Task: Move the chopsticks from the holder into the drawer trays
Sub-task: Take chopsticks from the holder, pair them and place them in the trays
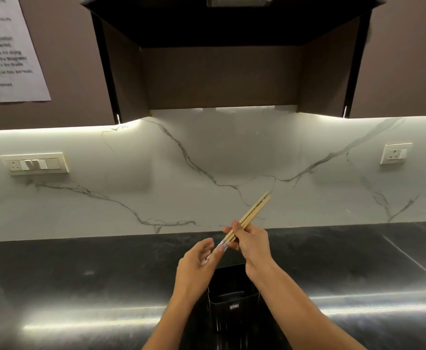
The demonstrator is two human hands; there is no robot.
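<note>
Above the dark worktop (80, 274), my right hand (251, 245) grips a bundle of wooden chopsticks (253, 210) near its lower third, fingers curled round the shafts. The bundle is clear of the black holder (232, 296), which stands directly beneath my hands, between my forearms.

The chopsticks' long axis runs on a diagonal. The plain squared ends point up and away to the right of my right hand, toward the marble backsplash (181, 160). The patterned ends slope down and to the left, into my left hand (196, 261). That hand sits just below and left of the right, palm turned up and fingers loosely curled, with its fingertips at the patterned tips. They appear to touch, but I cannot tell whether they pinch the sticks or only steady them.

The right hand carries the load, so it is the one placed to make the transfer. The left is nearer only to the lower ends. How many sticks are in the bundle is hard to count; at least three shafts show.

No drawer or tray is in view. I judge it lies below the near edge of the worktop, toward my body. The bundle would then have to come back over the holder and down, with its axis turned to match the tray's length.
</note>
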